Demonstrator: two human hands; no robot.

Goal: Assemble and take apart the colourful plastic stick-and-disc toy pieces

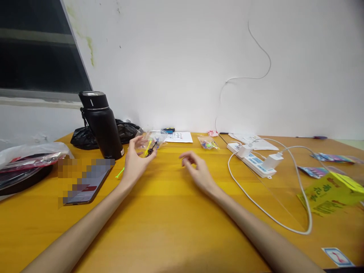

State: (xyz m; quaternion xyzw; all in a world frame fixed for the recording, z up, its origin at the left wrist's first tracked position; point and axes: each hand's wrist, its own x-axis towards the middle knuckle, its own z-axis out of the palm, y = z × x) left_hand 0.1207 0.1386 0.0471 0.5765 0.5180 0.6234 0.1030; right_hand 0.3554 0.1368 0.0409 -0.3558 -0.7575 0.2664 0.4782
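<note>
My left hand (135,160) is closed, thumb and fingers curved round a small clear plastic bag (161,137) with yellow, black and blue plastic pieces at its near side. Whether some of those pieces are outside the bag I cannot tell. A thin bright green plastic piece (120,173) lies on the table just left of that wrist. To the right, my right hand (199,170) hovers over the wood with its fingers loosely bent and apart from the thumb, and nothing shows in it. Another clear bag of coloured pieces (208,143) lies beyond it.
A tall black flask (101,129) and a phone (91,184) stand and lie on the left. On the right are a white power strip (257,165) with looping cables and a yellow-green box (331,193). White papers (179,137) lie near the wall.
</note>
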